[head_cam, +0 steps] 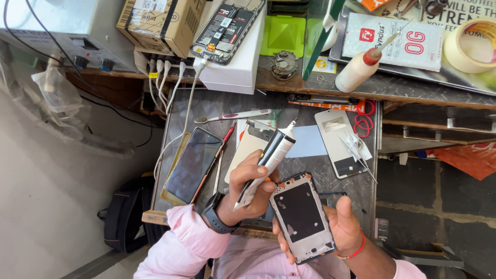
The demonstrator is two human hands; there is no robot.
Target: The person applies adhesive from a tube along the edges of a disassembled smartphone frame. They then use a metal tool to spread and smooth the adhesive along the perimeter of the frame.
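Observation:
My left hand (247, 192), with a dark watch on the wrist, is closed around a black and white glue tube (268, 160) whose nozzle points up and to the right. My right hand (342, 223), with a red thread at the wrist, cradles a phone frame (301, 217) from below, thumb on its right edge. The frame is grey with a black inner panel and lies face up. The tube's lower end sits just left of the frame's top corner.
On the dark work table (320, 170) lie a smartphone (193, 164) on a charging cable, a toothbrush (232, 115), a white phone back cover (341, 150) with tweezers, and red scissors (365, 117). The shelf above holds a white glue bottle (357, 71), a tape roll (474, 45), a cardboard box (164, 20) and an opened phone (227, 29).

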